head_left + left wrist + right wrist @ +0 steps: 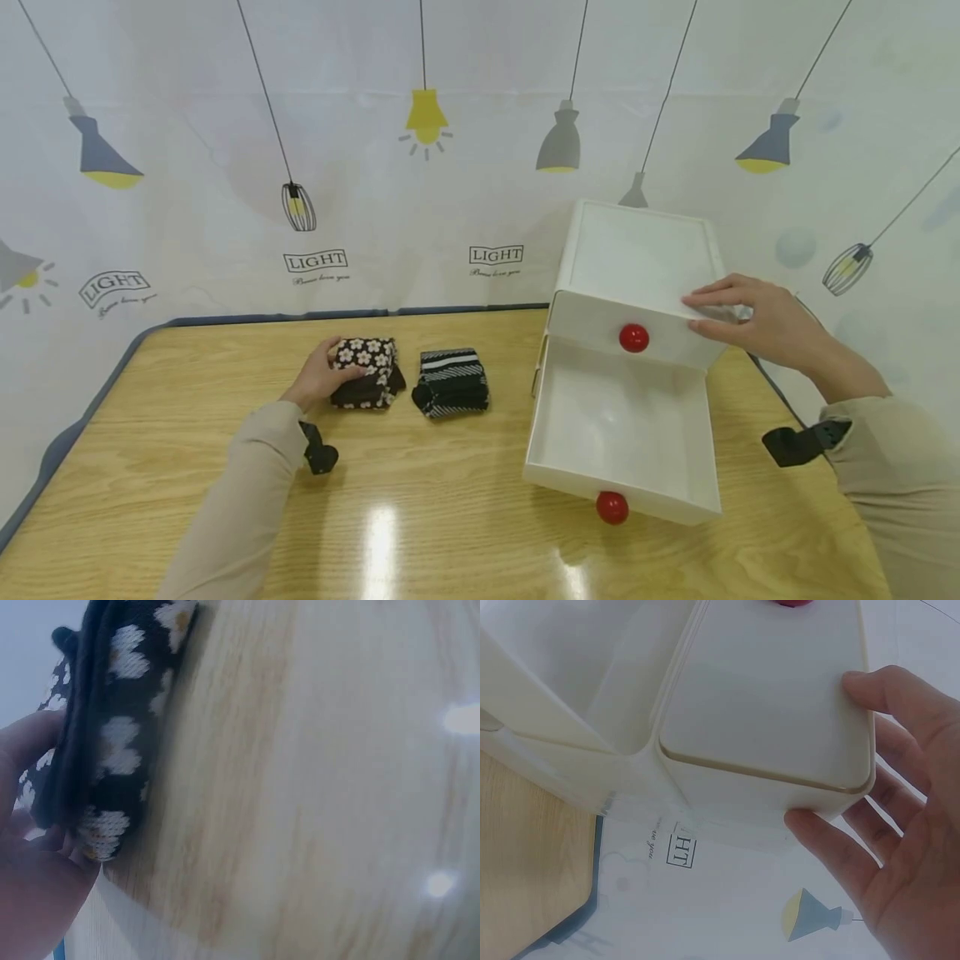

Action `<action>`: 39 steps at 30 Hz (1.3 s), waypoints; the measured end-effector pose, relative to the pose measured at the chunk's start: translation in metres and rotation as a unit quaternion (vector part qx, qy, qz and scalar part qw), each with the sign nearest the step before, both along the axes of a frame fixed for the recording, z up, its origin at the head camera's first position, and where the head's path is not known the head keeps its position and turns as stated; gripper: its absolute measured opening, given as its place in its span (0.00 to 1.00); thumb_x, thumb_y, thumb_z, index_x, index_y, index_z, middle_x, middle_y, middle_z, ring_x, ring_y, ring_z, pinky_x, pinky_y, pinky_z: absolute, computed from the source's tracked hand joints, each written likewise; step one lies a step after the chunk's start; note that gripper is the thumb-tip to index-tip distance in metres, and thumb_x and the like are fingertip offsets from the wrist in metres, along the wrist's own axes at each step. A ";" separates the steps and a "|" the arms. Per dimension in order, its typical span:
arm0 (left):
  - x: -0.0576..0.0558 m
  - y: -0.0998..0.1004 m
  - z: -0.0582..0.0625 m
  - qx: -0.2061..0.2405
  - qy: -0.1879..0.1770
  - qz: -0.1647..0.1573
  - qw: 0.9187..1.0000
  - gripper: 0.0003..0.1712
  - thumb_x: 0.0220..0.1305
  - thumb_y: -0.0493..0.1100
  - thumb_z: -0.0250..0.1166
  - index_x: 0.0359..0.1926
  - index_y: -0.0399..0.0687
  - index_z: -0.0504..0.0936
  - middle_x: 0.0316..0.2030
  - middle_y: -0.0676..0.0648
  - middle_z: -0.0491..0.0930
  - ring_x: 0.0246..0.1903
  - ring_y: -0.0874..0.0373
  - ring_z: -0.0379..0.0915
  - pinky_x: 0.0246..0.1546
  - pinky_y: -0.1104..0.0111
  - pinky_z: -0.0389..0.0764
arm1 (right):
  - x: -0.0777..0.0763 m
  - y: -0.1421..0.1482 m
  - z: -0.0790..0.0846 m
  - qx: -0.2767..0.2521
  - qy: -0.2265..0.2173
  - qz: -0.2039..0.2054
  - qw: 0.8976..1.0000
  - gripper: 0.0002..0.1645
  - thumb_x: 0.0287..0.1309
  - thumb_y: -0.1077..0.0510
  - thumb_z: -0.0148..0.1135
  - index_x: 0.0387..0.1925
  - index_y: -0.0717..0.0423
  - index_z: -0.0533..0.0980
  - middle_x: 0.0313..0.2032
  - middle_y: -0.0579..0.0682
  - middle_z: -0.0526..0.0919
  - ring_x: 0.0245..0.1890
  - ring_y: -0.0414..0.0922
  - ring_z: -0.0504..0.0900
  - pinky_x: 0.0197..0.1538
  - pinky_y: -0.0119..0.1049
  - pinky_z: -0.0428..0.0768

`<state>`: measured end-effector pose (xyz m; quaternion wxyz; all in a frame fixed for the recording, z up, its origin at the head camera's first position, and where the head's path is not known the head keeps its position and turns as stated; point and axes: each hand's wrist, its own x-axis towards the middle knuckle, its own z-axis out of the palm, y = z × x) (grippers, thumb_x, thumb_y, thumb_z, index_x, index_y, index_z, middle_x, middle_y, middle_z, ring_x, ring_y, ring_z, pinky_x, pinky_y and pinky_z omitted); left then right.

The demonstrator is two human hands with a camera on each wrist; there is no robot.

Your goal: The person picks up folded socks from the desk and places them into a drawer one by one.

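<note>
At the left of the table, my left hand (318, 379) grips a folded pair of dark socks with white flowers (367, 358). The same flowered socks (120, 742) fill the upper left of the left wrist view, fingers against their edge. Just right of them lies a second folded pair, black with white stripes (452, 382). On the right stands a white two-drawer box (637, 250) with red round knobs. Its lower drawer (618, 417) is pulled out, with nothing inside; the upper one is closed. My right hand (757, 321) touches the box's upper right corner, fingers extended.
The wooden table (435, 500) has a dark blue edge and backs onto a white wall covering (495, 175) printed with lamps. The pulled-out drawer's front, with its red knob (612, 507), juts toward me over the table.
</note>
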<state>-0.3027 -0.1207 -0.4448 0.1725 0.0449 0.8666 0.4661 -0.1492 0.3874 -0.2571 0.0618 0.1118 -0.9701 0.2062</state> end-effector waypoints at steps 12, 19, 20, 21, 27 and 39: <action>0.009 -0.001 0.005 0.002 0.004 0.008 1.000 0.42 0.59 0.46 0.59 0.64 0.32 0.46 0.59 0.28 0.53 0.57 0.37 0.52 0.55 0.50 0.59 | 0.001 0.000 0.000 -0.015 -0.010 -0.005 1.000 0.23 0.52 0.55 0.61 0.49 0.62 0.74 0.46 0.57 0.72 0.40 0.52 0.71 0.30 0.29 0.72; 0.015 -0.004 0.003 0.052 -0.003 0.020 0.998 0.42 0.59 0.47 0.59 0.64 0.39 0.44 0.60 0.28 0.50 0.58 0.37 0.51 0.54 0.49 0.59 | 0.001 -0.002 -0.001 -0.018 -0.006 0.003 1.000 0.23 0.53 0.55 0.61 0.49 0.63 0.74 0.46 0.58 0.72 0.41 0.53 0.71 0.32 0.32 0.73; 0.016 -0.005 0.003 0.058 -0.004 0.023 0.998 0.43 0.58 0.47 0.59 0.64 0.39 0.43 0.61 0.28 0.49 0.59 0.37 0.50 0.54 0.49 0.59 | 0.001 -0.002 -0.001 -0.019 -0.006 0.004 1.000 0.23 0.53 0.55 0.60 0.49 0.63 0.74 0.46 0.58 0.71 0.41 0.53 0.71 0.32 0.34 0.73; 0.017 -0.006 0.003 0.065 -0.004 0.025 0.998 0.43 0.58 0.47 0.60 0.64 0.40 0.43 0.61 0.29 0.48 0.60 0.37 0.49 0.55 0.49 0.59 | 0.001 -0.002 0.000 -0.020 -0.006 0.005 1.000 0.23 0.53 0.55 0.60 0.49 0.63 0.74 0.46 0.58 0.71 0.42 0.54 0.71 0.33 0.35 0.73; 0.021 -0.010 0.009 0.123 -0.010 0.029 0.992 0.42 0.57 0.44 0.61 0.63 0.42 0.43 0.61 0.29 0.48 0.59 0.37 0.50 0.54 0.49 0.61 | 0.000 -0.002 0.000 -0.023 -0.001 0.011 1.000 0.22 0.53 0.56 0.60 0.49 0.64 0.74 0.46 0.59 0.72 0.40 0.53 0.71 0.30 0.31 0.73; 0.040 0.005 0.040 0.160 -0.007 0.018 0.987 0.39 0.55 0.44 0.63 0.59 0.43 0.48 0.62 0.33 0.48 0.62 0.40 0.45 0.54 0.47 0.60 | -0.002 0.000 0.000 -0.020 -0.010 0.008 1.000 0.23 0.52 0.55 0.61 0.49 0.63 0.74 0.46 0.58 0.71 0.44 0.54 0.69 0.35 0.43 0.72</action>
